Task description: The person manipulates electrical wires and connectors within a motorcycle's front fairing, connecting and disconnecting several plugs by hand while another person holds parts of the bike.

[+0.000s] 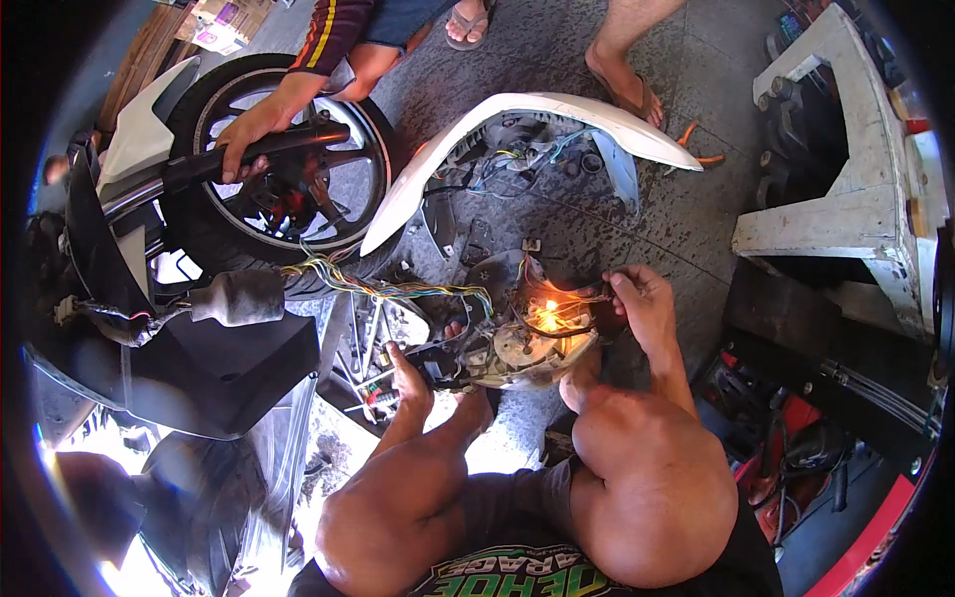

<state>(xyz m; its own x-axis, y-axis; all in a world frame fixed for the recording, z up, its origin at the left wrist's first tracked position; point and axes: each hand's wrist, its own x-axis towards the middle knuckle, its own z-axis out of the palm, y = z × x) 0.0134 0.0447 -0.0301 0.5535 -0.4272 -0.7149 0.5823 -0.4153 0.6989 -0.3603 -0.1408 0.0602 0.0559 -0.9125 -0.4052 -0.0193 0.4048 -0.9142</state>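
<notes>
A headlight assembly point(502, 358) with a glowing orange bulb point(549, 316) sits between my bare legs, with bundles of coloured wires point(383, 289) running from it leftward toward the motorcycle's front. My left hand point(408, 383) grips the assembly's left side, thumb up, with some fingertips showing beyond a dark part. At the assembly's upper right, my right hand point(639, 298) pinches a thin wire beside the lit bulb.
Another person's hand point(251, 134) holds a black fork tube point(293, 144) over the front wheel point(365, 199). A curved white panel point(517, 104) lies beyond me. Tools point(368, 333) are at left, a white wooden stand point(865, 229) at right. Bystander feet point(627, 85) are at the top.
</notes>
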